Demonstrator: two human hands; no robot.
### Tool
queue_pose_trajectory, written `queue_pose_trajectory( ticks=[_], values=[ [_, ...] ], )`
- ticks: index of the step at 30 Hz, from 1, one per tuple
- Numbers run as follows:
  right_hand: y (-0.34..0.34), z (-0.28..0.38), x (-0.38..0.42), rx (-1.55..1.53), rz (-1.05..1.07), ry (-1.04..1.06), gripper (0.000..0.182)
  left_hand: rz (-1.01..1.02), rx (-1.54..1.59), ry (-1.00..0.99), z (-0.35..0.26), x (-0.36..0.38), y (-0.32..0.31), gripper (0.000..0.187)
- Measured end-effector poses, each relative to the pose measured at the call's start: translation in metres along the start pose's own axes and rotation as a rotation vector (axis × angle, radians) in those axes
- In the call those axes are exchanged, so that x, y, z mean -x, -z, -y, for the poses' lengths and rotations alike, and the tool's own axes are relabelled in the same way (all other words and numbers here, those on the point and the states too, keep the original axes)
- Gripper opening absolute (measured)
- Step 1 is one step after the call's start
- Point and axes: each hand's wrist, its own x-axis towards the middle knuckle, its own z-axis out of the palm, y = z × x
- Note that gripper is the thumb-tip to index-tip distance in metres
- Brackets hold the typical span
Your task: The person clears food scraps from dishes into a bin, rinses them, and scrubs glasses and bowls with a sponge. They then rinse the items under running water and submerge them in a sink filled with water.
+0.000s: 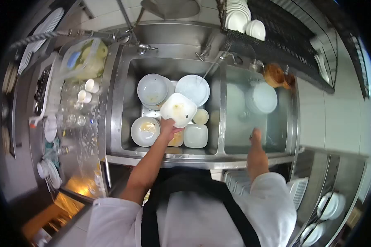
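Observation:
My left hand (169, 128) is closed on the near edge of a white square dish (178, 109) with food scraps on it, held over the left sink basin (130, 72). Beneath and around that dish sit a stack of round bowls (152, 88), a white plate (193, 91) under running water, a small bowl (201, 116), a soiled bowl (145, 131) and another square dish (196, 136). My right hand (255, 138) dips into the cloudy water of the right basin (237, 127); its fingers are hidden. Beyond it, white plates (264, 98) lie in the water.
A faucet (226, 55) stands behind the divider. Brown bowls (274, 75) rest at the right basin's back corner. White dishes (238, 20) stand on the dark rack above. On the left counter are white cups (91, 85), glasses (71, 120) and a plastic tub (84, 59).

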Motion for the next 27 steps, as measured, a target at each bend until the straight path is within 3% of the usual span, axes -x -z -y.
queue_pose_trajectory(
  ticks=[1,2,3,5,7,9,11,13,15,17,18,19,21,22,23,24,26,27],
  values=[
    [-0.002,-0.012,-0.018,-0.286,0.044,-0.125,0.022,-0.043,-0.017,-0.007,0.009,-0.013,-0.016,0.068],
    [-0.010,-0.036,-0.057,-0.726,0.583,-0.168,0.024,-0.091,-0.040,-0.009,0.017,-0.023,-0.028,0.069],
    [-0.018,-0.059,-0.095,-0.977,1.132,-0.378,0.027,-0.211,-0.062,0.030,0.026,-0.036,-0.039,0.069],
    [-0.034,0.059,0.066,-0.623,0.885,-0.419,0.035,-0.365,-0.155,0.029,0.036,-0.057,-0.063,0.066],
    [-0.060,0.100,0.110,-0.354,1.189,-0.343,0.037,-0.450,-0.176,0.070,0.037,-0.062,-0.093,0.065],
    [-0.075,0.151,0.201,-0.139,1.349,-0.110,0.041,-0.457,-0.215,0.052,0.039,-0.068,-0.111,0.067],
    [-0.114,0.145,0.213,0.140,1.384,0.169,0.058,-0.437,-0.270,0.077,0.044,-0.087,-0.109,0.065],
    [-0.148,0.149,0.230,0.433,1.144,0.827,0.063,-0.336,-0.083,0.080,0.057,-0.109,-0.084,0.060],
    [-0.194,0.123,0.232,0.694,0.364,1.075,0.062,-0.230,0.057,0.077,0.054,-0.105,-0.059,0.053],
    [-0.234,0.103,0.212,0.420,0.823,0.560,0.057,-0.125,0.150,0.077,0.039,-0.077,-0.037,0.047],
    [-0.253,0.094,0.207,0.277,1.029,0.281,0.055,-0.214,0.130,0.203,0.026,-0.059,-0.030,0.042],
    [-0.264,0.083,0.207,0.323,1.025,0.284,0.052,-0.226,-0.043,0.245,0.025,-0.046,-0.013,0.046],
    [-0.291,0.070,0.209,0.408,1.021,0.311,0.047,-0.243,-0.387,0.317,0.010,-0.029,0.020,0.057],
    [-0.300,0.063,0.216,0.551,0.882,0.601,0.043,-0.199,-0.491,0.210,0.012,-0.031,0.047,0.075],
    [-0.302,0.054,0.223,0.669,0.824,0.830,0.046,-0.299,-0.542,0.075,0.015,-0.033,0.068,0.074],
    [-0.299,0.045,0.237,0.587,0.847,0.893,0.049,-0.421,-0.591,-0.073,0.015,-0.039,0.093,0.074],
    [-0.323,-0.005,0.226,0.643,0.793,1.237,0.055,-0.434,-0.376,-0.252,-0.049,0.027,0.098,0.069],
    [-0.324,-0.013,0.228,0.577,0.910,1.145,0.049,-0.438,-0.274,-0.449,-0.070,0.052,0.110,0.049]
  ],
)
